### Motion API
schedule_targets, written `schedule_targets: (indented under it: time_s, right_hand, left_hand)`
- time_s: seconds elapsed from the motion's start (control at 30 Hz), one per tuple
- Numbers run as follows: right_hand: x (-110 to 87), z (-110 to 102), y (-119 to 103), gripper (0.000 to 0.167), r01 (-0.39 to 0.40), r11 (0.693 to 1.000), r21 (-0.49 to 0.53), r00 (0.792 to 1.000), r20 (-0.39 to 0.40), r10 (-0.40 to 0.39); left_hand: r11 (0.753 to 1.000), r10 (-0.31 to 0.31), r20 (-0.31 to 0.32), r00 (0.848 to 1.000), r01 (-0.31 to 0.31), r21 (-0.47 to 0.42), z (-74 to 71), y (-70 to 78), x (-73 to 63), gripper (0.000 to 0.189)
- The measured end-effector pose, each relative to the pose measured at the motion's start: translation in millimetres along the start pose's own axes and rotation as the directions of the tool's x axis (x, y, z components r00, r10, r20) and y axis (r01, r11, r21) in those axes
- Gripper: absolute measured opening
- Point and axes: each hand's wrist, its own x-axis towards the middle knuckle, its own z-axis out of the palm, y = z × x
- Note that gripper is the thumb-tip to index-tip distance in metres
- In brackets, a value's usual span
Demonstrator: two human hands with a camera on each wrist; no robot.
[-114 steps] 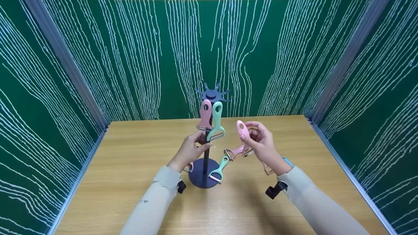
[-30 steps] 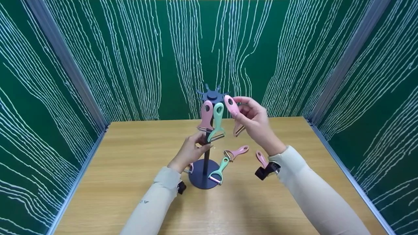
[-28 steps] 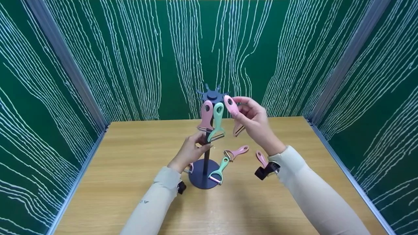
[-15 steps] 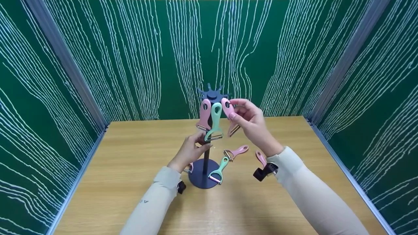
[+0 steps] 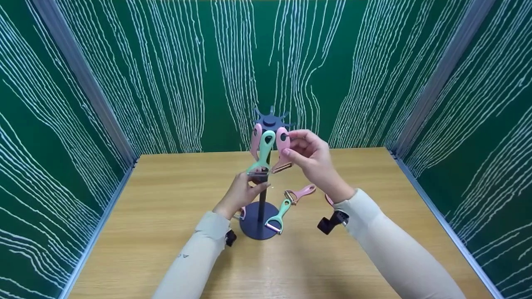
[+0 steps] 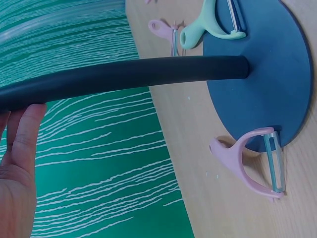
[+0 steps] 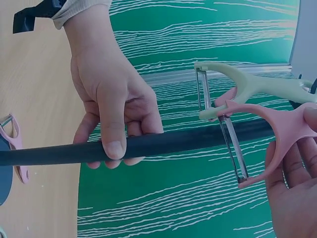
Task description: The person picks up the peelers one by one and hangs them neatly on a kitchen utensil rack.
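A dark stand with a spoked top (image 5: pixel 270 119) rises from a round base (image 5: pixel 254 231). My left hand (image 5: pixel 237 194) grips its pole (image 6: pixel 124 72), thumb and fingers wrapped around it below the spokes. Just right of the front spokes, my right hand (image 5: pixel 314 160) pinches a pink peeler (image 5: pixel 283 141) by its handle, blade end down. The handle's hole is level with a spoke tip. On the stand hang a mint green peeler (image 5: pixel 266 149) in front and another pink peeler (image 5: pixel 255 143) to its left. In the right wrist view the held peeler's blade overlaps the pole.
On the wooden table (image 5: pixel 166 195), a green peeler (image 5: pixel 282 211) lies partly over the base. Behind it is a pink peeler (image 5: pixel 306 190). Another pink peeler (image 6: pixel 237 158) lies at the base's left edge; one more (image 5: pixel 329 200) is mostly hidden by the right wrist. Green patterned walls enclose the table.
My right hand has brought the pink peeler up and left from over the table to the spokes. The spoked top has turned, carrying the hanging peelers leftward. My left hand stays on the pole.
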Motion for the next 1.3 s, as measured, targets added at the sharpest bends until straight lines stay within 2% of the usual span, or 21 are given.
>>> schedule_targets:
  time_s: [0.1,0.2,0.47,0.6,0.77,1.1,1.3]
  right_hand:
    - [-0.9,1,0,0.032,0.009,1.0,-0.007,1.0,-0.002,-0.009]
    - [-1.7,-1,0,0.032,0.01,1.0,-0.001,1.0,-0.002,-0.01]
    - [-2.8,-10,3,0.034,0.002,0.999,0.032,1.0,-0.011,-0.002]
    - [-5.3,-17,6,0.037,0.003,1.0,0.027,0.999,-0.036,-0.002]
    - [-10.5,-26,9,0.037,-0.017,1.0,0.023,0.998,-0.061,0.018]
    - [-27.9,-41,28,0.035,-0.061,0.998,-0.034,0.994,-0.097,0.057]
    - [-38.8,-46,40,0.035,-0.122,0.992,-0.022,0.985,-0.124,0.118]
  left_hand:
    - [1.0,-0.016,-0.002,1.0,0.016,-0.005,0.4,0.0,0.1,0.023]
    - [1.0,-0.006,-0.005,1.0,0.006,0.008,0.7,0.2,-0.3,0.024]
    - [1.0,-0.011,-0.019,1.0,0.011,0.025,0.6,1.9,-2.3,0.04]
    - [1.0,0.015,-0.02,1.0,-0.015,0.028,0.5,1.4,-2.8,0.042]
    - [0.998,0.053,-0.026,0.998,-0.052,0.046,0.6,0.8,-1.6,0.041]
    - [0.997,0.058,-0.025,0.998,-0.057,0.055,1.7,-1.4,-1.2,0.042]
    - [0.999,0.042,-0.017,0.999,-0.042,0.022,2.1,-1.5,-1.4,0.043]
